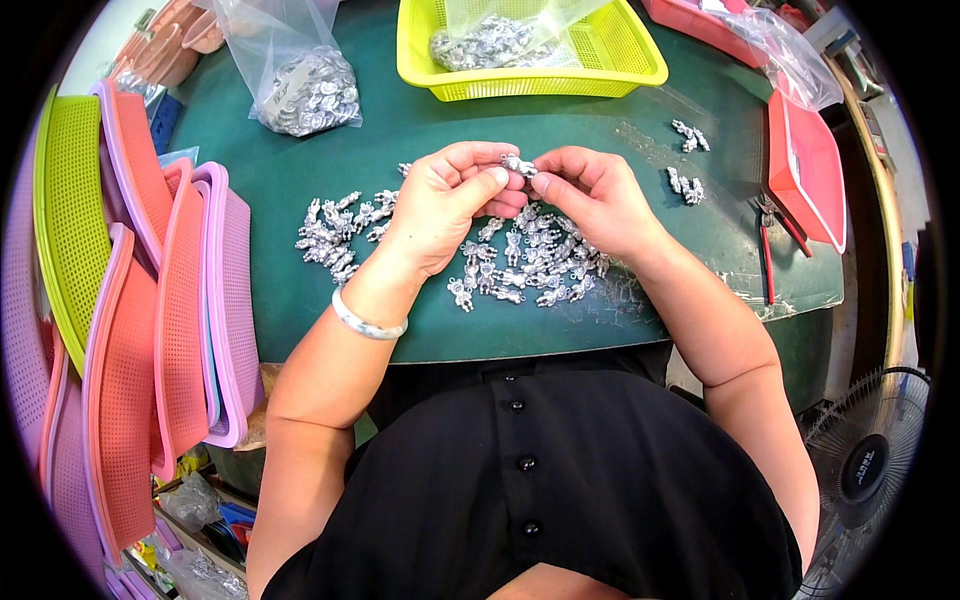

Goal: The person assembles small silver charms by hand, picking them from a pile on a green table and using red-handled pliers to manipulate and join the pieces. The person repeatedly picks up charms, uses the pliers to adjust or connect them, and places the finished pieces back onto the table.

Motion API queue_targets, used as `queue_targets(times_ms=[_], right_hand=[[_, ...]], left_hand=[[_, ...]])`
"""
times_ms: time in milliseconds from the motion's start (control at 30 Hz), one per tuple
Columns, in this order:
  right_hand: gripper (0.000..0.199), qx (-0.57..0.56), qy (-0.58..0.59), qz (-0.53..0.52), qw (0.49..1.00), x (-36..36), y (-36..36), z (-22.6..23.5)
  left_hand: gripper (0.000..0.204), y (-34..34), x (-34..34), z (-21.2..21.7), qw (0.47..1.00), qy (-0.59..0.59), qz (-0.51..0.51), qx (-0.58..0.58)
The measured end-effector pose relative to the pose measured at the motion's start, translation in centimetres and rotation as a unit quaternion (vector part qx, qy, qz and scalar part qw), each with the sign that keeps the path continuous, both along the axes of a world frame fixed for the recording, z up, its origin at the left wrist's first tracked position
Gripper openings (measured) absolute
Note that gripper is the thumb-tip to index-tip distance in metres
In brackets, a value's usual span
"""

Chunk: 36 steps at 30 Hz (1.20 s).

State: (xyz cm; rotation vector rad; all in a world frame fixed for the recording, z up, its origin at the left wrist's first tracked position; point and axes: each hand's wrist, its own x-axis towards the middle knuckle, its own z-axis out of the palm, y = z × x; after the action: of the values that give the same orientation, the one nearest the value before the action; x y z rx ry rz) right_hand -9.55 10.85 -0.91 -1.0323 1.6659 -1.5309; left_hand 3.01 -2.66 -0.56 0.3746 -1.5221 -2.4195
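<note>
Between my two hands, above the green table, is a small silver bear-shaped metal charm. The thumb and fingers of my left hand pinch one end of it. My right hand grips the other end between thumb and forefinger. Under and in front of my hands lies a loose pile of similar charms. A second group of charms spreads out to the left, partly hidden by my left hand. Two small clusters of charms lie at the right.
A yellow-green basket holding bagged charms stands at the back. Left of it sits a clear bag of silver pieces. Red-handled pliers lie beside a red tray. Stacked plastic baskets crowd the left; a fan stands lower right.
</note>
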Motion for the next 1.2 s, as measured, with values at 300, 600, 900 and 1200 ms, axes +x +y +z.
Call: queue_targets(times_ms=[300, 600, 900, 1200], right_hand=[[0.014, -0.039, 0.03, -0.015, 0.999, -0.12, -0.04, -0.2], [0.014, -0.053, 0.065, -0.015, 0.996, 0.1, -0.01, -0.13], [0.015, -0.053, 0.121, -0.015, 0.991, 0.39, 0.04, 0.22], [0.012, -0.036, 0.187, -0.005, 0.982, -0.14, 0.24, 0.71]], left_hand=[[0.027, 0.23, -0.12, -0.55, 0.999, 0.035, -0.005, -0.006], [0.029, 0.25, -0.28, -0.7, 0.999, 0.043, 0.0, -0.01], [0.029, 0.41, -0.42, -0.59, 0.999, 0.045, 0.01, 0.006], [0.03, -0.16, -0.26, -0.76, 1.0, 0.02, -0.002, 0.017]])
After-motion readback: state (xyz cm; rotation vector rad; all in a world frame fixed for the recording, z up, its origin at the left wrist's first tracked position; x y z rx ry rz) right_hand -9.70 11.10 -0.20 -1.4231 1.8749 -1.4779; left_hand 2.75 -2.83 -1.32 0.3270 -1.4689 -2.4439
